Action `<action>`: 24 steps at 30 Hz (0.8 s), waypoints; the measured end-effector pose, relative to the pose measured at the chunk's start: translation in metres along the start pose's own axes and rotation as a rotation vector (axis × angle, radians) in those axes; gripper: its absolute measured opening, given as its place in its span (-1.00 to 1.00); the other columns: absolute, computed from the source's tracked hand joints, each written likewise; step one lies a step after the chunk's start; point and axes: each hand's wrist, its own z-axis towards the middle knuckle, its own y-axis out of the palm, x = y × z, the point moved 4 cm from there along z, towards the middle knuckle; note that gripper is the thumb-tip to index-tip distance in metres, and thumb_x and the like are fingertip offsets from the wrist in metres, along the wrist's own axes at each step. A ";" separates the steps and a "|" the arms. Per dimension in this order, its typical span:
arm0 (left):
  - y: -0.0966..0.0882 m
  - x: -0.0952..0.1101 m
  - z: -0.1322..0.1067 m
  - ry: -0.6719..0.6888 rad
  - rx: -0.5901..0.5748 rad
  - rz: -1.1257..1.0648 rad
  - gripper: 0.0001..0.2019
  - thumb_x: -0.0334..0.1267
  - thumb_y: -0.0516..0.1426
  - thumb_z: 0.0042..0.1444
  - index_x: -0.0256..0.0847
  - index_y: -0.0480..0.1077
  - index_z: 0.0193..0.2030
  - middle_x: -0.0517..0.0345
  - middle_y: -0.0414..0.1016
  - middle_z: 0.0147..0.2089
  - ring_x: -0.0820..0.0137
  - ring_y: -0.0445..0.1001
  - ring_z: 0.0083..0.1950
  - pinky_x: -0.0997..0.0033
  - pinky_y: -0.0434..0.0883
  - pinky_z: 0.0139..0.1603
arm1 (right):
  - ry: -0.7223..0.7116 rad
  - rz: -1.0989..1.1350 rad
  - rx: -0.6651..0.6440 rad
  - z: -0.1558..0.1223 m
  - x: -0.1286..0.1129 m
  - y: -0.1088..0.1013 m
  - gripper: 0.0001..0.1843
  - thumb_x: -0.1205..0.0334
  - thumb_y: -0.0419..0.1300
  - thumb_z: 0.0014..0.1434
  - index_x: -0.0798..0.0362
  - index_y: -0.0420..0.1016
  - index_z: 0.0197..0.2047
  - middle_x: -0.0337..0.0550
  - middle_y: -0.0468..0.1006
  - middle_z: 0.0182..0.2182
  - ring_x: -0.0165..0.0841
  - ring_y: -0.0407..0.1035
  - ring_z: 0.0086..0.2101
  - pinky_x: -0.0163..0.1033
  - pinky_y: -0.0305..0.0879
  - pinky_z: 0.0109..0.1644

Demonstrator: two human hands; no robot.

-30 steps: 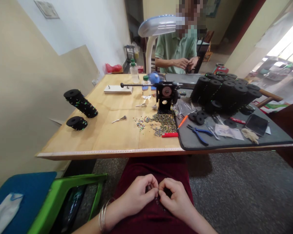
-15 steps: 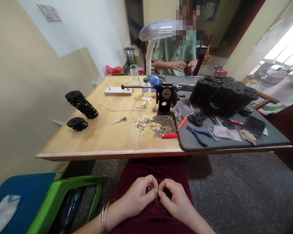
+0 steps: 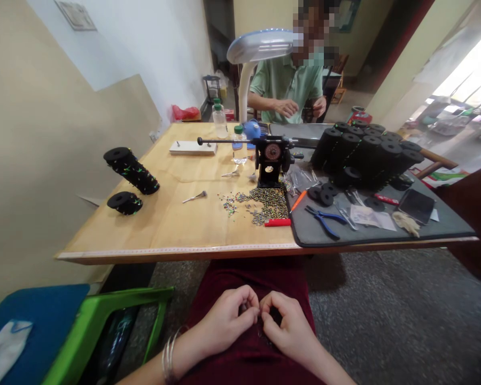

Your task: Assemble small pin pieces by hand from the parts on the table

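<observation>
Low over the dark red cloth on my lap (image 3: 248, 275), my left hand (image 3: 234, 315) and my right hand (image 3: 284, 321) face each other with fingertips almost touching. Each is closed in a pinch of thumb and forefinger. Whatever they pinch is too small to make out. Beyond them, on the table (image 3: 176, 230), lies a pile of small metallic pieces (image 3: 272, 203) with a few coloured beads (image 3: 229, 203) at its left. A red lighter-like stick (image 3: 277, 222) rests at the pile's front edge.
A black winding device (image 3: 271, 160) stands mid-table under a lamp (image 3: 260, 47). Black foam spools (image 3: 361, 152) crowd the grey mat at right, near blue pliers (image 3: 324, 220). Two more spools (image 3: 132, 171) are at left. A person (image 3: 288, 91) sits opposite. A green stool (image 3: 78, 331) is beside me.
My right hand's fingertips have come slightly away from my left hand's. The person opposite has moved their hands a little apart. The view has shifted slightly.
</observation>
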 end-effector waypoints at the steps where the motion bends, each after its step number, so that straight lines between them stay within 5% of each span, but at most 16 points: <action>1: 0.000 0.000 0.000 0.000 -0.002 0.004 -0.92 -0.37 0.08 0.10 -0.25 0.34 -0.41 0.20 0.42 -0.46 0.44 0.32 -0.43 0.49 0.25 -0.40 | -0.002 0.000 0.001 0.000 0.000 0.000 -0.86 0.44 0.05 0.02 0.03 0.27 -0.49 -0.20 0.48 -0.51 -0.35 0.36 -0.45 -0.31 0.21 -0.34; 24: -0.001 -0.001 0.003 -0.007 -0.076 0.008 -0.91 -0.45 0.05 0.02 -0.26 0.37 -0.40 0.22 0.42 -0.46 0.46 0.31 -0.42 0.51 0.23 -0.40 | -0.050 -0.037 -0.013 -0.002 -0.001 0.001 -0.87 0.43 0.05 0.00 0.03 0.27 -0.50 -0.23 0.44 -0.53 -0.38 0.33 -0.47 -0.33 0.18 -0.36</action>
